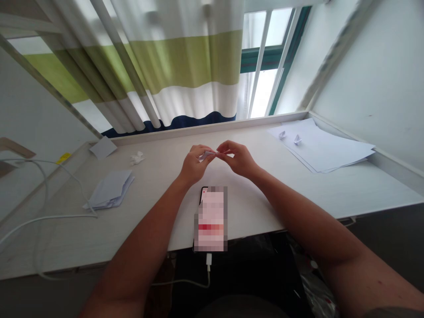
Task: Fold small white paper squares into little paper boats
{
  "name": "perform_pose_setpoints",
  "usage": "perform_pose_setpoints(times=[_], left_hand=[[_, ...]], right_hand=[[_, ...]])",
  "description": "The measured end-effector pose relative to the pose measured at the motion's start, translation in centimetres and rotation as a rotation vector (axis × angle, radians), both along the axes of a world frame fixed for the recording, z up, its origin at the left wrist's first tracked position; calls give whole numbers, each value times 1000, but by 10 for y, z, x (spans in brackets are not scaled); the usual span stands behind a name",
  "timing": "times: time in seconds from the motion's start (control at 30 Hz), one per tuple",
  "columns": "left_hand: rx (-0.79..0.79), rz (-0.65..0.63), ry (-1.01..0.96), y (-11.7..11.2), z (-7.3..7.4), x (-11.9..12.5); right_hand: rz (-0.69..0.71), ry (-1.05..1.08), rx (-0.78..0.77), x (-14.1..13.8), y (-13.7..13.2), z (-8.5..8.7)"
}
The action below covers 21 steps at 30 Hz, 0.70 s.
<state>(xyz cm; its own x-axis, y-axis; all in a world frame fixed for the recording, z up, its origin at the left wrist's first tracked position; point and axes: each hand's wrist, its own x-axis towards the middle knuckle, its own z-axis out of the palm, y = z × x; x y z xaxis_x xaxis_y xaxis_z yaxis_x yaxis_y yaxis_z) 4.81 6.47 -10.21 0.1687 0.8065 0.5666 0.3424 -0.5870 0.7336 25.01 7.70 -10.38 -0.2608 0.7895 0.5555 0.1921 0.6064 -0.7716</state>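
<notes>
Watching from a distance, I find the small piece of paper (207, 155) held between the two hands, over the middle of the table (251, 207) and beyond the phone (212, 216). The left hand (194, 167) pinches it between thumb and fingers; the right hand (239, 158) has thumb and forefinger brought together at its other end, in what looks like a light pinch. The paper seems bent or folded, though it is too small from here for me to read its creases. For neat work, I'd let the left anchor it and the right do the fine shaping, lining up edges before pressing anything flat. Squeezing hard could, I judge, crush so thin a thing, so only fingertips should bear on it. If a crease needs sharpening, the table would give firmer backing than air. The small folded pieces (297, 140) on the large sheets (334, 152) lie well apart, to the right.
</notes>
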Motion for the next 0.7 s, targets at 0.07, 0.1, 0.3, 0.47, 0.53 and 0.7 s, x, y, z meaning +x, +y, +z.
perform_pose_setpoints(times=[0.07,0.1,0.3,0.47,0.53,0.7], left_hand=[[-9,-3,-1,1,0,0],[-16,-4,-8,1,-1,0],[-202,-31,-213,0,-5,8],[-218,-71,-386,-6,-1,16],[-210,-64,-400,-8,2,17],[-181,-61,-421,-10,4,17]], right_hand=[[-12,48,-8,-1,0,-1],[-17,63,-11,-2,-1,-1],[-57,128,23,-7,-8,3],[-66,162,-14,-11,-12,4],[-78,187,-32,-12,-12,4],[-39,243,-116,-10,-7,3]])
